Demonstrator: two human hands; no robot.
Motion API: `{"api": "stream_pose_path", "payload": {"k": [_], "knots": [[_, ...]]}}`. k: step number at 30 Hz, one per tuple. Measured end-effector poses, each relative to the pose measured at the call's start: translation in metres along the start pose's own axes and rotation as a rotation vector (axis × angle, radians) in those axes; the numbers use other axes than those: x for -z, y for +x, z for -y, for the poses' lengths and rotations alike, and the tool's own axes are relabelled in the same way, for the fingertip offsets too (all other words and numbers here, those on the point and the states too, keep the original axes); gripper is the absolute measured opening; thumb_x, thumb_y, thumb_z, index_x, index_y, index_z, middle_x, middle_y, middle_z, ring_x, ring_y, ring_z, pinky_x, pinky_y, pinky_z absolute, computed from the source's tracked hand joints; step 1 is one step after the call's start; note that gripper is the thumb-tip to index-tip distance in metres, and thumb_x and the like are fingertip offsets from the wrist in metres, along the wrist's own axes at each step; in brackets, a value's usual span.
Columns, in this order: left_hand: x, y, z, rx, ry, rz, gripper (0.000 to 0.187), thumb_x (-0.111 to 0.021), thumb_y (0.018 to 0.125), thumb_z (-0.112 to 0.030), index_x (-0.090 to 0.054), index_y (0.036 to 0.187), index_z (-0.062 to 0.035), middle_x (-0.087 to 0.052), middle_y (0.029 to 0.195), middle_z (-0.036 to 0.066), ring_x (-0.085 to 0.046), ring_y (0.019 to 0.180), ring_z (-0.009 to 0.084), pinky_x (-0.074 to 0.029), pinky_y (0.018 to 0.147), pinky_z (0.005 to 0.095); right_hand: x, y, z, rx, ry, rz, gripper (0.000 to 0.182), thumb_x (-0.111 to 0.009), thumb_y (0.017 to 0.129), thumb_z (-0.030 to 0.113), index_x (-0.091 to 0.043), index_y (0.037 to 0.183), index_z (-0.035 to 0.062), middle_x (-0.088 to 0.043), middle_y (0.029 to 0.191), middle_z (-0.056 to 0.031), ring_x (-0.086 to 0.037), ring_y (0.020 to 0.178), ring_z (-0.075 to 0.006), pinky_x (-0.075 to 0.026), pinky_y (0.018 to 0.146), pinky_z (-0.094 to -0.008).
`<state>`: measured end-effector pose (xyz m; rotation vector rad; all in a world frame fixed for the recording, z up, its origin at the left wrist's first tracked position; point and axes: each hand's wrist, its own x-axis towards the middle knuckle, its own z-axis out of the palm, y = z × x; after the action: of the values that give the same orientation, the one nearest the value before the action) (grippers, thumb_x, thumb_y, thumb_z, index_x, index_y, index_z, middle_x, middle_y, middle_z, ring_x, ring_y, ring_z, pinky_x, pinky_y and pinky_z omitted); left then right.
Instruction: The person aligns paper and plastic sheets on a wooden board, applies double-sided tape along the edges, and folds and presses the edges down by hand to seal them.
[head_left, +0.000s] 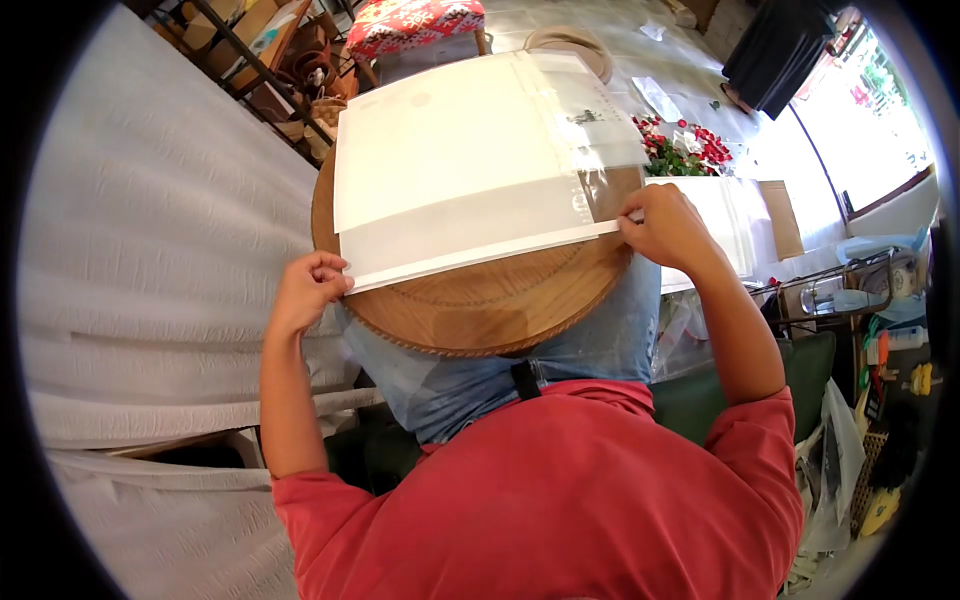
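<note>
A round wooden table (480, 310) with a rope-like rim stands before me. On it lies a stack of large white sheets (450, 130), with a translucent sheet (470, 215) along the near side. A narrow white strip (480, 254) runs along that near edge, perhaps folded from the sheet. My left hand (308, 290) pinches the strip's left end between thumb and fingers. At its right end, my right hand (665, 228) grips the strip with curled fingers. Clear plastic (600, 130) covers the right side of the stack.
Red and white flowers (685, 148) lie beyond the table at right, near more white sheets (715, 215) and brown cardboard (780, 220). A white curtain (180, 250) hangs at left. A patterned red stool (415, 25) and cluttered shelf (265, 60) stand behind. A wire rack (830, 295) is at right.
</note>
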<state>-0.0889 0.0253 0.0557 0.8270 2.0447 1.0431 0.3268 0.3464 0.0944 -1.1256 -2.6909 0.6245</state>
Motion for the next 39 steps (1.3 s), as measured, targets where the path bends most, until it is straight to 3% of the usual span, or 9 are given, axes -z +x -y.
{"api": "stream_pose_path", "payload": {"k": [3, 8, 23, 29, 35, 39], "knots": [[0.007, 0.007, 0.02, -0.041, -0.05, 0.006, 0.022, -0.082, 0.087, 0.0, -0.072, 0.108, 0.0008, -0.073, 0.081, 0.004, -0.065, 0.069, 0.0109, -0.051, 0.062, 0.0262, -0.006, 0.011, -0.004, -0.058, 0.09, -0.003, 0.035, -0.083, 0.085, 0.037, -0.081, 0.087, 0.002, -0.076, 0.086, -0.0202, -0.074, 0.083, -0.037, -0.057, 0.077, -0.0461], [0.0, -0.001, -0.014, 0.103, 0.066, -0.062, 0.02, -0.085, 0.084, -0.003, -0.074, 0.099, 0.0015, -0.074, 0.082, 0.005, -0.065, 0.071, 0.0122, -0.052, 0.066, 0.0277, -0.003, 0.008, 0.015, -0.123, 0.08, -0.021, 0.034, -0.089, 0.081, 0.032, -0.08, 0.084, -0.001, -0.074, 0.08, -0.0215, -0.073, 0.076, -0.0359, -0.056, 0.074, -0.0451], [-0.001, 0.011, 0.006, 0.063, 0.071, 0.014, 0.017, -0.083, 0.084, 0.0, -0.072, 0.096, 0.0011, -0.07, 0.078, 0.003, -0.065, 0.072, 0.0124, -0.053, 0.069, 0.0276, -0.031, 0.007, 0.005, 0.004, -0.021, -0.183, 0.029, -0.086, 0.083, 0.037, -0.082, 0.084, 0.008, -0.076, 0.084, -0.0148, -0.073, 0.085, -0.0355, -0.056, 0.079, -0.0468], [0.001, 0.012, 0.01, 0.049, 0.024, 0.028, 0.017, -0.081, 0.083, 0.002, -0.069, 0.095, -0.0001, -0.068, 0.074, 0.002, -0.063, 0.068, 0.0119, -0.053, 0.065, 0.0283, -0.024, 0.011, -0.011, -0.027, 0.135, -0.147, 0.042, -0.091, 0.075, 0.049, -0.083, 0.083, 0.0079, -0.073, 0.077, -0.0173, -0.072, 0.081, -0.0367, -0.055, 0.077, -0.0463], [0.001, 0.013, 0.003, 0.056, 0.078, 0.019, 0.014, -0.079, 0.083, 0.004, -0.069, 0.092, -0.0013, -0.07, 0.076, 0.003, -0.062, 0.066, 0.011, -0.051, 0.064, 0.0272, -0.022, 0.006, -0.001, -0.098, 0.162, -0.119, 0.04, -0.093, 0.073, 0.045, -0.081, 0.081, 0.008, -0.074, 0.082, -0.0158, -0.071, 0.085, -0.0357, -0.055, 0.082, -0.0449], [-0.001, 0.011, -0.001, 0.063, 0.086, 0.012, 0.014, -0.079, 0.083, 0.004, -0.069, 0.091, -0.0014, -0.071, 0.076, 0.003, -0.062, 0.066, 0.0105, -0.051, 0.064, 0.0268, -0.032, 0.004, -0.002, 0.042, 0.092, -0.196, 0.032, -0.089, 0.078, 0.038, -0.079, 0.083, 0.0082, -0.075, 0.083, -0.0151, -0.071, 0.086, -0.0367, -0.054, 0.081, -0.0474]]}}
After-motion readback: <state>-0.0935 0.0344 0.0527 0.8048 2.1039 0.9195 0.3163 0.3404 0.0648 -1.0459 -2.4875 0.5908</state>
